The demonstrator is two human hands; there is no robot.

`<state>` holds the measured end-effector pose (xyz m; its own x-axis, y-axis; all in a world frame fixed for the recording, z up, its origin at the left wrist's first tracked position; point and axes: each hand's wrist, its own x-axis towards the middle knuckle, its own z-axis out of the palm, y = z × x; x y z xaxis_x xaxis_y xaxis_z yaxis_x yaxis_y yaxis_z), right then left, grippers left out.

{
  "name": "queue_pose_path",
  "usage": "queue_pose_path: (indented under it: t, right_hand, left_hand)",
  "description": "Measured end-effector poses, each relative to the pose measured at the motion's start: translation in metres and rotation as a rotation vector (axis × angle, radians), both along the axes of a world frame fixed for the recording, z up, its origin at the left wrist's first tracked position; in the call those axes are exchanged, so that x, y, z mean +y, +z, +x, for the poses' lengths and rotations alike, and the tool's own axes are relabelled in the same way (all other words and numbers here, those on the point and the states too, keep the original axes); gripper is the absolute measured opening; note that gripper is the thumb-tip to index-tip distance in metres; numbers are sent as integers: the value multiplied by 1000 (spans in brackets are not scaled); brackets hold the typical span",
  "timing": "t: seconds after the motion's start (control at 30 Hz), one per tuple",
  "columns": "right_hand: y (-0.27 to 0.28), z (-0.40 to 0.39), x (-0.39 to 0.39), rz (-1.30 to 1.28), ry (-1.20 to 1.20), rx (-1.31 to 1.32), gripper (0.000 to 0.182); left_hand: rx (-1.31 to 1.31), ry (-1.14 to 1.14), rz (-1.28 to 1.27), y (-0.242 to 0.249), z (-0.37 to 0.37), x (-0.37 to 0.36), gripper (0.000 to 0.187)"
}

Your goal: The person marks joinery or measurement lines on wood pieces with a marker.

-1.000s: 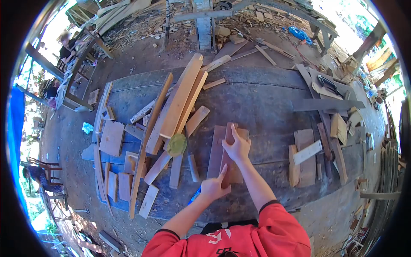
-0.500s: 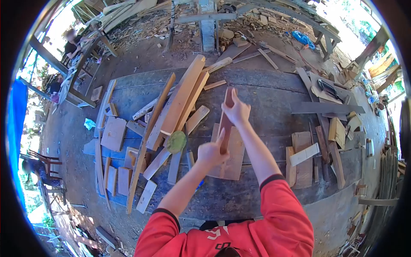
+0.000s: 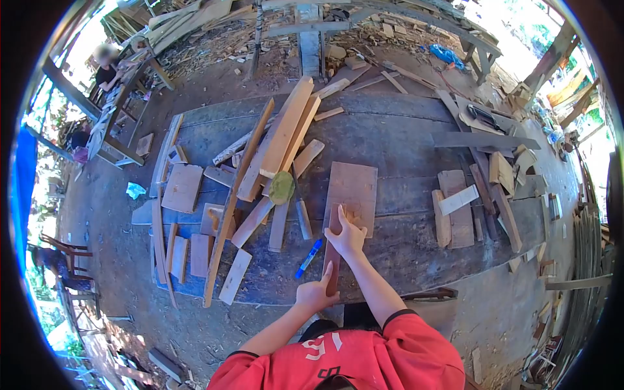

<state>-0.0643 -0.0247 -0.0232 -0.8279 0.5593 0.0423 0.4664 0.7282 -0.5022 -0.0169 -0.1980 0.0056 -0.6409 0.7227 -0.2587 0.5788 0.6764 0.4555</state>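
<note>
1. Left hand (image 3: 316,294) closed around the near end of a narrow dark wood strip (image 3: 332,257), thumb raised along its edge.
2. Right hand (image 3: 348,235) pressed flat on the far part of the same strip, fingers spread rather than gripping.
3. Strip lying lengthwise toward the body, near the front edge of the desk (image 3: 403,143), its far end overlapping the near edge of a flat board (image 3: 354,185).
4. Blue marker (image 3: 309,258) just left of the strip, on the desk.
5. Green round pad (image 3: 282,187) farther left, beside a pile of long planks (image 3: 286,127).
6. More offcuts (image 3: 458,208) well apart on the right.
</note>
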Motion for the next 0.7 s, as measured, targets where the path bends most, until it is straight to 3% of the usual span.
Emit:
queue_pose_path:
  t: [0.13, 0.27, 0.33, 0.47, 0.6, 0.7]
  right_hand:
    - [8, -50, 35, -114, 5, -79, 77]
    - [3, -139, 98, -22, 29, -70, 80]
    - [0, -190, 131, -7, 35, -58, 80]
    - [-12, -268, 188, -13, 18, -97, 79]
    - [8, -269, 196, -31, -72, -91, 80]
    - [20, -228, 172, -47, -64, -28, 81]
  left_hand:
    - [34, -11, -6, -14, -53, 28, 98]
    - [173, -6, 141, -24, -136, 89, 96]
    - [101, 19, 1, -15, -187, 125, 92]
    - [188, 11, -6, -7, -268, 175, 90]
    - [222, -27, -31, 8, -272, 182, 93]
    - [174, -20, -6, 12, -233, 155, 93]
